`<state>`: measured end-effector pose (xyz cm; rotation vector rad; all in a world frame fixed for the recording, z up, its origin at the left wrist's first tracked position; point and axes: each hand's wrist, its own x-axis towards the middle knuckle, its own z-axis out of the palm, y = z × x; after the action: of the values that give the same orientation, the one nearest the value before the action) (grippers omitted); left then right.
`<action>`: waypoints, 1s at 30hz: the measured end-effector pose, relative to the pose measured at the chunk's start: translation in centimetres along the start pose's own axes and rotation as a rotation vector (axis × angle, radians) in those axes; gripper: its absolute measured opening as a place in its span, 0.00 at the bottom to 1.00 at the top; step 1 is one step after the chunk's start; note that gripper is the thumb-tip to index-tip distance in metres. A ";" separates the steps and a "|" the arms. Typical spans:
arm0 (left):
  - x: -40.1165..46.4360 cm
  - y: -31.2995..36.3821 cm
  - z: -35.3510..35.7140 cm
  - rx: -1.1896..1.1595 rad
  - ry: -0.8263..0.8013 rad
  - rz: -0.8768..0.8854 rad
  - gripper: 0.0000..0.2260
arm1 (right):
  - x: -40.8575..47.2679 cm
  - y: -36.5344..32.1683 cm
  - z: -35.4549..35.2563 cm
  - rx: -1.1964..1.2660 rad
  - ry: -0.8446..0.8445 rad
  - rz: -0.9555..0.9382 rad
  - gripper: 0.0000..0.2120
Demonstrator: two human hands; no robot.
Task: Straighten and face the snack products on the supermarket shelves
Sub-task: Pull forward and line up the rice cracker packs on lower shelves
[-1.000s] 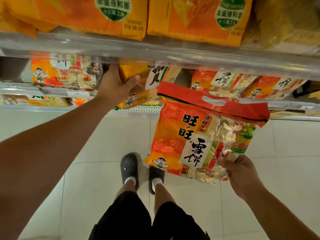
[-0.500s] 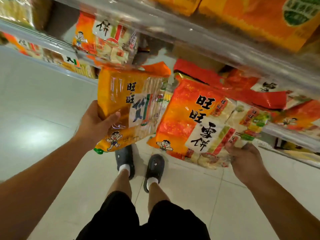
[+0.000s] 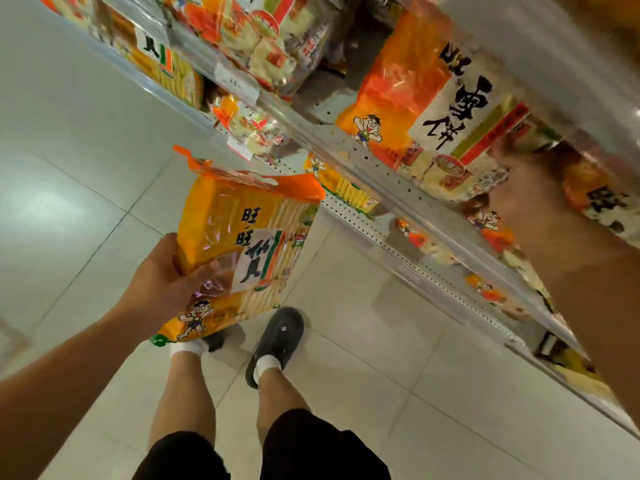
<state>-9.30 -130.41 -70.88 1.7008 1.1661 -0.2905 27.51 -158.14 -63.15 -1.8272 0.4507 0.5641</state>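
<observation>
The yellow rice-cracker bag (image 3: 242, 251) is off the shelves, held out over the floor (image 3: 86, 161) just in front of the perforated shelf edge (image 3: 377, 199). The left hand (image 3: 166, 282) grips it by its lower left side, thumb across the clear front film and fingers curled behind, so the printed face points up at the person. That hold probably serves to read the label and carry the bag to its proper row.

The orange-red snow-cracker bag (image 3: 426, 98) stands above that same shelf edge, its foot at the lip and its face turned outward, tilted in this slanted view. The right hand (image 3: 519, 181) sits at the bag's lower right corner, blurred by motion. It seems to be pushing or steadying the bag into the row, but whether its fingers pinch the film or merely press against it I cannot tell.

The left arm stretches forward and slightly inward from the lower left, wrist bent up to keep the yellow bag level. The right arm reaches up and across from the right side, forearm raised steeply toward the shelf edge. Other snack packs (image 3: 266, 39) crowd the shelf to the left of the orange-red bag. Below, a dark clog (image 3: 277, 341) stands on the tiles.
</observation>
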 end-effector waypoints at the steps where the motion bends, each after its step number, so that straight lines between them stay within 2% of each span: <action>1: 0.3 0.2 0.3 0.001 -0.014 0.006 0.18 | 0.8 -0.2 0.4 0.003 0.021 -0.013 0.20; 5: 0.8 1.5 1.4 -0.011 -0.070 0.011 0.18 | 2.4 0.1 2.0 0.036 0.095 -0.009 0.21; 8: 0.8 2.6 1.7 0.002 -0.083 0.011 0.26 | 2.7 1.1 2.0 -0.152 0.189 -0.038 0.27; 13: 0.3 3.2 2.1 -0.002 -0.057 0.031 0.23 | 2.6 1.4 1.7 -0.175 0.055 0.006 0.21; 16: 0.3 3.6 2.3 -0.027 -0.073 0.028 0.21 | 2.3 1.4 1.7 -0.079 -0.018 0.055 0.26; 18: 0.3 3.9 2.2 -0.044 -0.102 0.030 0.22 | 2.1 1.5 1.9 0.032 -0.034 0.046 0.28; 21: 0.2 4.2 1.5 -0.068 -0.139 0.041 0.26 | 0.9 2.2 2.1 0.110 -0.013 -0.014 0.22; 25: 0.3 3.4 -0.3 -0.121 -0.180 0.044 0.21 | -2.3 5.1 2.2 0.160 0.149 0.051 0.35; 26: 0.2 3.1 -1.0 -0.144 -0.185 0.038 0.19 | -3.6 6.2 2.7 0.146 0.163 0.045 0.34; 28: 0.0 2.8 -2.7 -0.212 -0.202 0.021 0.18 | -6.2 8.7 4.4 0.058 0.135 0.037 0.26; 30: -0.4 2.6 -5.1 -0.306 -0.237 -0.004 0.20 | -9.2 11.3 7.2 0.074 -0.039 0.188 0.25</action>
<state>-9.02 -126.45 -66.67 1.3575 0.9831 -0.2910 12.54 -154.52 -68.41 -1.7111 0.6133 0.7010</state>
